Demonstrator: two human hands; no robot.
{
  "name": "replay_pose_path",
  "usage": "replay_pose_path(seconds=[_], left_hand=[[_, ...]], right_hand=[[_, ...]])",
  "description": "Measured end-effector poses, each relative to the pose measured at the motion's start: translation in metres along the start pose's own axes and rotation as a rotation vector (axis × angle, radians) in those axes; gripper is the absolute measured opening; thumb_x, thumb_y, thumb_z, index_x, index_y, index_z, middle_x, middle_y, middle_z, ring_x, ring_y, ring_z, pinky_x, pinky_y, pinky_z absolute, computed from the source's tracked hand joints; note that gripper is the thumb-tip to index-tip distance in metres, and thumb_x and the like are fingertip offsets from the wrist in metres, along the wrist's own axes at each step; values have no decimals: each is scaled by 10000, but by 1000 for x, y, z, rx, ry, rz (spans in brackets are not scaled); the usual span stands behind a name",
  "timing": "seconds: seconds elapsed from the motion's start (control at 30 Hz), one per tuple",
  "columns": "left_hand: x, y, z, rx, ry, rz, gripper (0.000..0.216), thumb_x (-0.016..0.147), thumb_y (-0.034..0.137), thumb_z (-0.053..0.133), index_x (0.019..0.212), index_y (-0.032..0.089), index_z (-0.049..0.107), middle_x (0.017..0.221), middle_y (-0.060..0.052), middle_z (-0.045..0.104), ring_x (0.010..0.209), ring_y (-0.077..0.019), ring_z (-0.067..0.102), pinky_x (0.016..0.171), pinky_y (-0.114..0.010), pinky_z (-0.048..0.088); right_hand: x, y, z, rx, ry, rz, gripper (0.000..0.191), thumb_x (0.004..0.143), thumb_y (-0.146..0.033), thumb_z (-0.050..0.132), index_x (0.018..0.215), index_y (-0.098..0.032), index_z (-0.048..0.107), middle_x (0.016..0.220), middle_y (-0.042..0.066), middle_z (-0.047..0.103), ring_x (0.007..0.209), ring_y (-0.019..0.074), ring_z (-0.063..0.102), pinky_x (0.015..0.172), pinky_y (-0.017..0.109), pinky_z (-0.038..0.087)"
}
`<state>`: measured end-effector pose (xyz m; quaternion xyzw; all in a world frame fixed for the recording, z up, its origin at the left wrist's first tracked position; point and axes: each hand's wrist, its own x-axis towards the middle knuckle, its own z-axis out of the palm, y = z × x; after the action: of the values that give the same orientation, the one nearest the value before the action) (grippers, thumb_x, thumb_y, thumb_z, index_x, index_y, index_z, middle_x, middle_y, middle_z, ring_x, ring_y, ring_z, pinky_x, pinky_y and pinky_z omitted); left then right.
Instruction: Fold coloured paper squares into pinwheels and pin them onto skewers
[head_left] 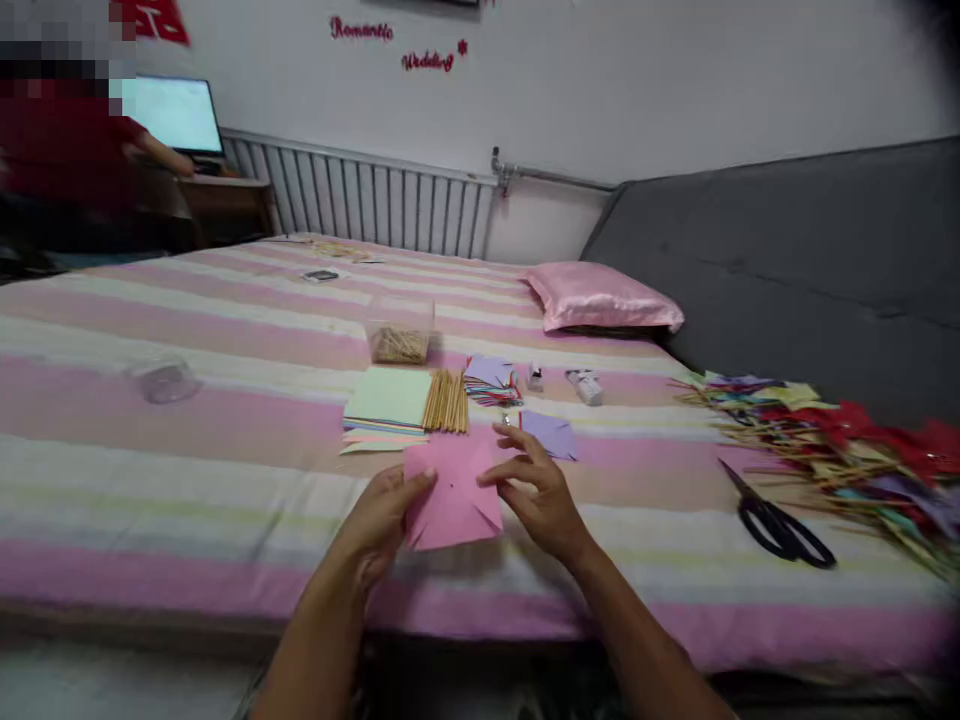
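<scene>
A pink paper square [454, 520] with slits running in from its corners and a small dark dot at its centre is pinched along the left side by my left hand [381, 512]. My right hand [544, 498] is at the paper's right edge, its fingers spread; whether a fingertip touches the sheet I cannot tell. Just beyond lie a stack of coloured paper [388, 395], a row of thin wooden sticks [447, 402] and a pile of cut coloured squares [491, 372]. A purple cut square [551, 435] lies behind my right hand.
Black-handled scissors [780, 530] lie at right, near a heap of paper pinwheels on sticks [825, 430]. Farther back are a clear box [401, 335], two small packs, a clear lid [163, 380] and a pink pillow [600, 295]. Another person [67, 160] sits at a computer.
</scene>
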<state>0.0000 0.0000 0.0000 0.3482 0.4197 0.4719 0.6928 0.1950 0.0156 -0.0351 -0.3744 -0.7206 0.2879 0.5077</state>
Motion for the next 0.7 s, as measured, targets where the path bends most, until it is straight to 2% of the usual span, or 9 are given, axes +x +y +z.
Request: replay_pose_path(seconds=[0.07, 0.17, 0.23, 0.33, 0.4, 0.53, 0.7], left_hand=[[1, -3, 1, -2, 12, 18, 264, 599, 301, 788, 765, 109, 715, 659, -62, 708, 576, -159, 613, 589, -244, 487], [2, -7, 2, -1, 7, 23, 275, 610, 318, 778, 776, 108, 719, 623, -57, 695, 518, -145, 588, 520, -228, 456], [3, -10, 2, 2, -15, 15, 289, 624, 334, 766, 800, 108, 721, 626, -60, 694, 501, -143, 581, 505, -230, 448], [5, -14, 3, 7, -44, 13, 300, 641, 352, 749, 818, 111, 723, 649, -71, 699, 535, -161, 603, 550, -256, 472], [7, -16, 4, 13, -49, 13, 307, 648, 360, 741, 825, 111, 723, 642, -73, 695, 544, -174, 610, 560, -271, 479], [10, -21, 6, 11, -54, 16, 312, 639, 360, 747, 816, 103, 723, 641, -75, 692, 539, -176, 603, 575, -285, 481], [13, -24, 9, 13, -64, 30, 300, 638, 359, 748, 805, 109, 726, 644, -63, 685, 545, -156, 582, 611, -277, 474]], right_hand=[[-1, 2, -2, 84, -70, 69, 121, 806, -203, 629, 858, -262, 722, 1390, 48, 420, 1212, 220, 457, 998, 386, 377], [-1, 3, -5, 187, -174, 135, 105, 786, -239, 663, 873, -263, 716, 1353, 49, 468, 1240, 229, 440, 1010, 381, 364], [0, 1, -7, 225, -237, 148, 109, 781, -256, 672, 882, -255, 714, 1230, 61, 555, 1183, 225, 489, 987, 372, 382], [1, -2, -9, 196, -287, 161, 100, 791, -296, 662, 842, -231, 718, 930, 50, 625, 930, 191, 589, 856, 338, 447], [1, -2, -9, 180, -287, 185, 129, 797, -326, 653, 804, -214, 717, 819, 36, 619, 813, 169, 591, 779, 314, 459], [0, 0, -3, 249, -248, 265, 186, 792, -350, 649, 753, -172, 684, 764, 38, 646, 724, 153, 600, 690, 281, 462], [-1, 0, 5, 259, -122, 317, 182, 762, -318, 670, 687, -157, 628, 681, 18, 627, 639, 130, 574, 614, 248, 447]])
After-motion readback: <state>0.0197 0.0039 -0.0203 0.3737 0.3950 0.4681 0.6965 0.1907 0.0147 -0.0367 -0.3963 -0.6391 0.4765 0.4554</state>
